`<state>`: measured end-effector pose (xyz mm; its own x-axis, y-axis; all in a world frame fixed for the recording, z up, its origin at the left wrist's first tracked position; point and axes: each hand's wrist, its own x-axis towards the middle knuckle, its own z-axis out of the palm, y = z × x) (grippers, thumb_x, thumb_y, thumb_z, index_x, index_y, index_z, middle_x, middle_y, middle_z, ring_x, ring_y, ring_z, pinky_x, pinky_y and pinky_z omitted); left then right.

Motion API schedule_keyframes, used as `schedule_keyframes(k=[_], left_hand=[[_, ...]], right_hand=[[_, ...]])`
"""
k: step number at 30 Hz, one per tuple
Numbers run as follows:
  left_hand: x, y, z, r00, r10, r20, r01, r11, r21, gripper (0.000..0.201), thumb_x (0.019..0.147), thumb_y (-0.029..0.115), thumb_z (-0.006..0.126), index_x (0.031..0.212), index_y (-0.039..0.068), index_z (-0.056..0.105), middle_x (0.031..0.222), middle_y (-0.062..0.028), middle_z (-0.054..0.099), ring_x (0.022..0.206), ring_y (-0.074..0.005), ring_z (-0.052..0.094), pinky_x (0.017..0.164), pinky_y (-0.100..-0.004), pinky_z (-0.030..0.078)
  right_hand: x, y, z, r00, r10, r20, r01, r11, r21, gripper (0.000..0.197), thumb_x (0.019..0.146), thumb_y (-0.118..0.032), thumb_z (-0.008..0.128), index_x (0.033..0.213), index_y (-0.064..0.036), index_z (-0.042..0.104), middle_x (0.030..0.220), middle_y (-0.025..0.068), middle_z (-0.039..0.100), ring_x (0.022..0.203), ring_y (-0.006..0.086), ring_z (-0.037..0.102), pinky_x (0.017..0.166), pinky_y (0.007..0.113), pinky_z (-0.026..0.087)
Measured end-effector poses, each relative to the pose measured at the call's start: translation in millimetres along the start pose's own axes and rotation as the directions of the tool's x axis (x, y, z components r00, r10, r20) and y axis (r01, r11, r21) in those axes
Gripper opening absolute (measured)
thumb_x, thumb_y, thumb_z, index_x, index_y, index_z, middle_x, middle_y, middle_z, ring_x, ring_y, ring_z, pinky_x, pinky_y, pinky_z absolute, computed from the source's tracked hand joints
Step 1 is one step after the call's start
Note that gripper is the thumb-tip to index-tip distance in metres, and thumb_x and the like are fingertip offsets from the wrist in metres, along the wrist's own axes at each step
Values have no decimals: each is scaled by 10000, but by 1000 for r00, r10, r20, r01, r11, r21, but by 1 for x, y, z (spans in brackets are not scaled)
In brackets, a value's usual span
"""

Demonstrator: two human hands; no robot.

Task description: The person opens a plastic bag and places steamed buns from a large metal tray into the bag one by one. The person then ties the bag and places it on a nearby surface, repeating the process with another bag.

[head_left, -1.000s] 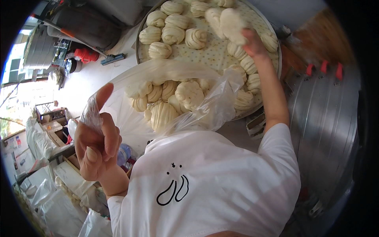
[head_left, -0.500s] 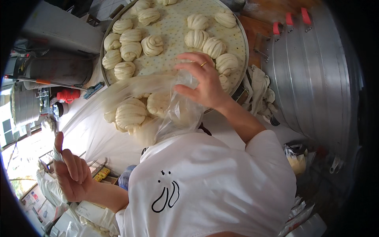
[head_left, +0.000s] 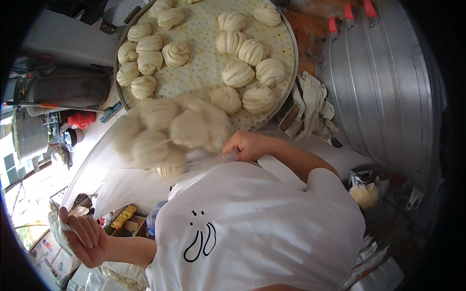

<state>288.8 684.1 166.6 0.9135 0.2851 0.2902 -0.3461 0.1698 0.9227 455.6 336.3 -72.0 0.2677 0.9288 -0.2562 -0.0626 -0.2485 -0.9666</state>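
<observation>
Stretching between left fingers [head_left: 86, 230] and right fingers [head_left: 233, 145]: clear bag [head_left: 114, 177], buns [head_left: 191, 130] inside.

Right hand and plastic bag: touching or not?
Touching. The head view shows the right hand with its fingers curled onto the edge of the plastic bag, film poking out beneath them.

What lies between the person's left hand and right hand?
In the head view, a translucent plastic bag holding blurred buns lies between the left hand and right hand.

My white T-shirt [head_left: 272, 218] has short sleeves [head_left: 326, 181] and, on its front, 2 long black loops [head_left: 199, 244] below 3 small marks [head_left: 203, 213].
</observation>
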Motion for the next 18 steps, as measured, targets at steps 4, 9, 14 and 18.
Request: schedule_keyframes(k=[4,9,14,18], left_hand=[[1,3,4,995,19,93,-30,993,113,658,948,256,543,1359,-192,292,633,33,430,476,-17,319,459,-163,239],[-5,1,8,999,-25,43,18,990,139,690,940,278,565,1358,-196,289,634,30,429,481,-13,311,454,-167,235],[-8,-5,12,995,-58,81,52,995,81,609,977,215,499,1375,-190,277,639,31,408,512,-21,323,484,-184,261],[-10,-9,14,998,-53,25,50,994,100,689,944,261,560,1369,-196,268,646,21,426,492,-19,311,461,-169,244]], right_hand=[[-20,3,-20,994,10,-109,-13,1000,-28,178,783,-43,657,957,-9,668,867,85,675,785,130,614,714,272,484],[-47,15,-81,656,-52,-753,-279,910,-305,153,800,-153,692,896,-35,681,828,91,683,682,228,644,656,319,506],[-53,31,-120,484,-224,-846,-377,819,-433,228,763,-146,751,947,-43,665,849,99,658,740,229,648,700,321,519],[-39,47,-92,707,-277,-651,-310,705,-637,478,655,-254,803,1064,-69,640,1091,113,594,1012,298,563,885,385,463]])
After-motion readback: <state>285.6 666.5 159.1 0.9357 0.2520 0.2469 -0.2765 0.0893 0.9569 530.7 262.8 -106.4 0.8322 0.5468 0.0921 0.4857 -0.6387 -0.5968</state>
